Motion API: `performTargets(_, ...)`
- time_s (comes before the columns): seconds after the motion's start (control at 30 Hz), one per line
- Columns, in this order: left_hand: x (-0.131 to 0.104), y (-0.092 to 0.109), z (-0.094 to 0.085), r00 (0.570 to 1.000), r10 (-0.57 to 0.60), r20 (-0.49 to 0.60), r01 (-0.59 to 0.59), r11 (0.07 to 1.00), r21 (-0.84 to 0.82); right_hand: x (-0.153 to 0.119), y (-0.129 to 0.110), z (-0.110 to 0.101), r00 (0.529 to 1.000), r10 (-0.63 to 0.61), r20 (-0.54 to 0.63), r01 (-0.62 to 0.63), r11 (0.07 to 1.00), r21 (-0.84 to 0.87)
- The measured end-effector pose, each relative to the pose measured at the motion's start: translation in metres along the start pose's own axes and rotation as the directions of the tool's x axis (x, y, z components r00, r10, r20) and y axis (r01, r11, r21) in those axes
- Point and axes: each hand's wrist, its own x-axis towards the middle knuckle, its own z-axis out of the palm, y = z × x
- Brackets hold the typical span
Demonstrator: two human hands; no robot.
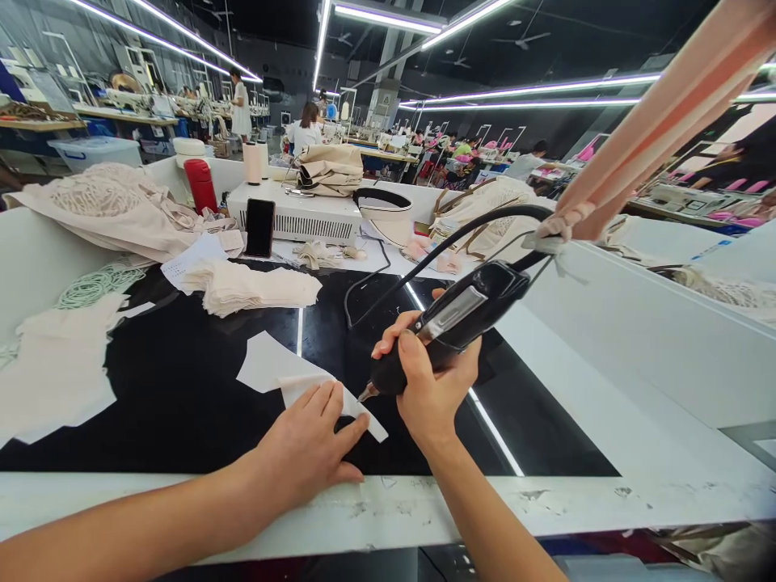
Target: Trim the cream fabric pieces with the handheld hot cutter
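Note:
My right hand point(433, 388) is wrapped round a black handheld tool point(466, 311), which hangs from peach fabric strips point(660, 129) and has a black cable. Its narrow metal tip points down at the edge of a cream fabric piece point(295, 388). That fabric lies over a white pattern piece point(263, 364) on the black mat point(182, 388). Pressing the fabric down flat, my left hand point(315, 444) has its fingers spread just left of the tip. Whether the tip touches the cloth is hard to tell.
Behind sit stacked cream pieces point(255, 287), a phone point(260, 228), a white box unit point(303, 217) and a red bottle point(200, 186). Cut fabric point(66, 364) and green cord point(100, 284) lie left. Raised white walls point(655, 283) flank the table. People sit farther back.

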Motion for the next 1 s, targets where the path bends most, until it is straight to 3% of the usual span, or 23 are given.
performTargets(0.53,-0.001,0.000,0.006,0.999,-0.004,-0.046,0.000,0.997,-0.080,0.006,0.005,0.009,1.000,0.006,0.005,-0.006,0.999,0.041)
performTargets(0.77,0.000,0.000,0.005,0.998,0.001,-0.058,-0.003,0.999,-0.038,0.005,0.006,0.010,1.000,0.020,0.014,-0.021,0.999,0.037)
performTargets(1.0,-0.012,-0.008,-0.007,0.994,0.042,-0.105,-0.044,0.999,-0.013,-0.005,-0.003,0.012,0.995,0.075,-0.070,-0.078,0.996,-0.035)
